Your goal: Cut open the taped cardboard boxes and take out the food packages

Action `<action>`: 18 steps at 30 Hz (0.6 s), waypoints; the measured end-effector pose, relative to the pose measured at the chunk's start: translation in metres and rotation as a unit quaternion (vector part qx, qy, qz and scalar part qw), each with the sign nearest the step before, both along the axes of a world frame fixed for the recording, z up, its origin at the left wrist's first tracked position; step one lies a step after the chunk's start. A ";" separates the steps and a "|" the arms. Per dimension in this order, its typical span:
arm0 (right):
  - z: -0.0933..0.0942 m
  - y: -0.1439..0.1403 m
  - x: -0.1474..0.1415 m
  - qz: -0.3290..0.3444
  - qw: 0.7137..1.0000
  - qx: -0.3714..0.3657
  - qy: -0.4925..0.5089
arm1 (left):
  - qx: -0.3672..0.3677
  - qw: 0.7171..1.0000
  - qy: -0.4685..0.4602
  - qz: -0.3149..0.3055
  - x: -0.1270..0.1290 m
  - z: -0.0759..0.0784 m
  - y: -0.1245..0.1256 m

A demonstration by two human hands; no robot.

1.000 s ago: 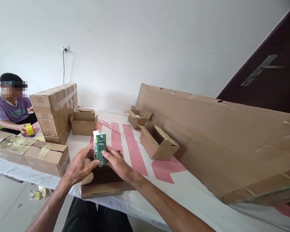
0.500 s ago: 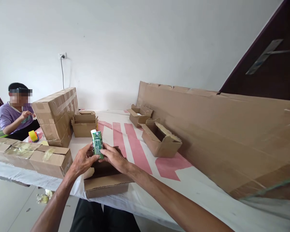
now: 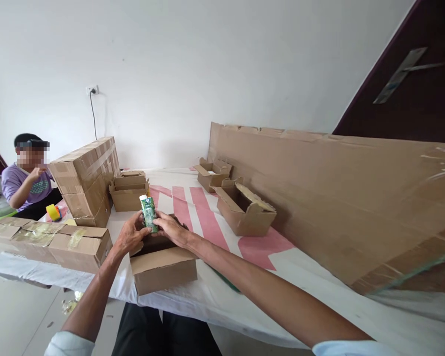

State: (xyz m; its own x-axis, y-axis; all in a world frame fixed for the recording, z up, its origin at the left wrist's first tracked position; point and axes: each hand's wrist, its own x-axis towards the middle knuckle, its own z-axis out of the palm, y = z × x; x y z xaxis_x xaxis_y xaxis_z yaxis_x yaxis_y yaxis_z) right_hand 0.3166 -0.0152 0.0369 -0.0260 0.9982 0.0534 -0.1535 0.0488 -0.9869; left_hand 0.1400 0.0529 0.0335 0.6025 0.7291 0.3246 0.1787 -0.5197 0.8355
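We've got the green drink carton (image 3: 149, 213) pinched upright between both hands, left hand (image 3: 130, 238) and right hand (image 3: 172, 229) fingers clamped on it, just above the open cardboard box (image 3: 163, 264) at the table (image 3: 319, 291) edge.

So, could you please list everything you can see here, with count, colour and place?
carton: one, green and white, held upright over the open box
open box: one, brown, at the near table edge
empty boxes: three, brown, open, mid and far table
sealed boxes: several, brown, taped, in a row at left
stacked boxes: brown, taped pile, back left
cardboard sheet: one, brown, large, along the right
tape roll: one, yellow, far left
table: white cloth with pink marks
other person: one, purple shirt, seated far left
left hand: on the carton
right hand: on the carton
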 end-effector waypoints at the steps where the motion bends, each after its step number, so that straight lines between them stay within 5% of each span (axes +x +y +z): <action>1: 0.002 0.004 0.002 -0.006 1.000 0.002 -0.004 | 0.002 1.000 -0.001 0.001 0.001 0.001 0.004; 13: 0.004 0.010 0.008 -0.016 1.000 0.000 -0.018 | 0.004 0.999 0.036 0.014 0.005 0.010 0.013; 18: 0.019 -0.004 0.007 -0.038 0.992 0.089 -0.076 | 0.013 0.999 -0.035 -0.031 0.009 0.037 0.007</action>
